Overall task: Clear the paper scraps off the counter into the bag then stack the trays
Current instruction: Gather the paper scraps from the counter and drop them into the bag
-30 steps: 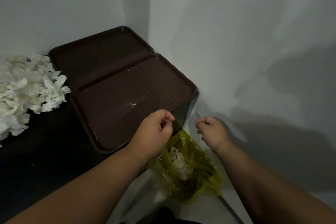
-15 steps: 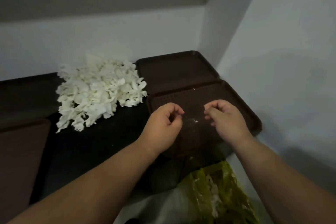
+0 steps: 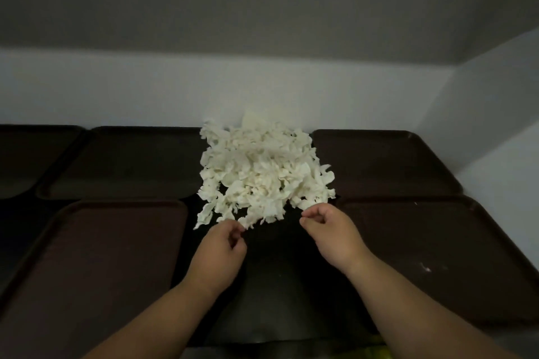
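A heap of white paper scraps (image 3: pixel 262 172) lies on the black counter (image 3: pixel 280 285) against the back wall. My left hand (image 3: pixel 218 248) hovers at the heap's near left edge with its fingers curled, and nothing shows in it. At the near right edge my right hand (image 3: pixel 332 233) is likewise curled and holds nothing. Brown trays flank the heap: one near left (image 3: pixel 96 265), one near right (image 3: pixel 437 256), one far right (image 3: pixel 379 160). Only a yellow-green sliver of the bag (image 3: pixel 376 351) shows below the counter's front edge.
Two more brown trays lie at the far left (image 3: pixel 125 160) and at the left frame edge (image 3: pixel 23 154). White walls close off the back and the right side. A few white crumbs (image 3: pixel 425 268) dot the near right tray.
My view has swung left from the bag and the corner trays to the scrap heap. Both hands have moved from over the bag to the heap's front edge, still curled.
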`<state>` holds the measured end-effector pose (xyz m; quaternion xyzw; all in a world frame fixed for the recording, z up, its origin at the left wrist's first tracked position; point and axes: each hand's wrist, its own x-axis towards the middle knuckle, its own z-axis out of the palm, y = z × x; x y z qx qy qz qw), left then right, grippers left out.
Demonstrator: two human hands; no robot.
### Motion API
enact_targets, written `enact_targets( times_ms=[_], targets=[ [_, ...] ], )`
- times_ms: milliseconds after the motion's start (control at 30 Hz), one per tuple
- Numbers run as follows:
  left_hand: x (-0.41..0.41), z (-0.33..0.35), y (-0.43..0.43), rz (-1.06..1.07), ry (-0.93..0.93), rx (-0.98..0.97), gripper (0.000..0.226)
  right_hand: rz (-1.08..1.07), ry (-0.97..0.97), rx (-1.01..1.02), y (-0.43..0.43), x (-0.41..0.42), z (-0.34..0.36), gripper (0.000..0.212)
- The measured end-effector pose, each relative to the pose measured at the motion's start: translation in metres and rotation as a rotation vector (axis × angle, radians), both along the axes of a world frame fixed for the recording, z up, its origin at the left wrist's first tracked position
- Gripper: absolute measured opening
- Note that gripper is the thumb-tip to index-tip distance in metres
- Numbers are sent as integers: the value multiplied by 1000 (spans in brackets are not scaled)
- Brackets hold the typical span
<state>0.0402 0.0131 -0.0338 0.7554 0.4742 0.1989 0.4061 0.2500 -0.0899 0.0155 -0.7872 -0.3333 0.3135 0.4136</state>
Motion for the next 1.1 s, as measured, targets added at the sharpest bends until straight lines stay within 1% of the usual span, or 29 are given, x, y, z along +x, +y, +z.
enact_targets(
  times_ms=[100, 200, 300, 367, 433, 500, 533, 667, 800, 867, 933, 1000, 1100],
  targets=[
    [-22, -27, 24, 7, 82, 31, 30, -34, 30, -35, 28, -14, -24, 11],
    [-23, -41, 42, -96, 174, 178, 49, -156, 34, -98, 42, -16, -48, 24],
    [-9, -50, 59, -212, 377, 306, 64, -283, -42, -186, 49, -9, -66, 46],
    [1, -54, 68, -220, 492, 310, 62, -321, -79, -193, 54, -2, -69, 55],
    [6, -59, 75, -209, 523, 320, 50, -310, -127, -176, 63, 4, -69, 61],
    [8, -63, 81, -225, 487, 352, 40, -274, -179, -170, 73, 10, -69, 61],
    [9, -65, 82, -239, 464, 346, 36, -250, -200, -185, 77, 13, -69, 57],
    [9, -59, 79, -248, 387, 247, 19, -148, -265, -310, 85, 21, -76, 32],
    [6, -41, 66, -165, 176, 126, 21, -93, -324, -326, 71, 21, -77, 10],
    [8, -28, 57, -121, 87, 127, 18, -86, -297, -293, 60, 21, -73, 4],
    [13, -16, 47, -97, -8, 110, 15, -127, -205, -211, 47, 21, -64, 4],
    [21, -6, 35, -101, -122, 47, 24, -197, -93, -103, 31, 22, -53, 4],
    [38, 8, 14, -128, -269, -60, 26, -272, -21, 20, -1, 30, -37, 5]
  ],
)
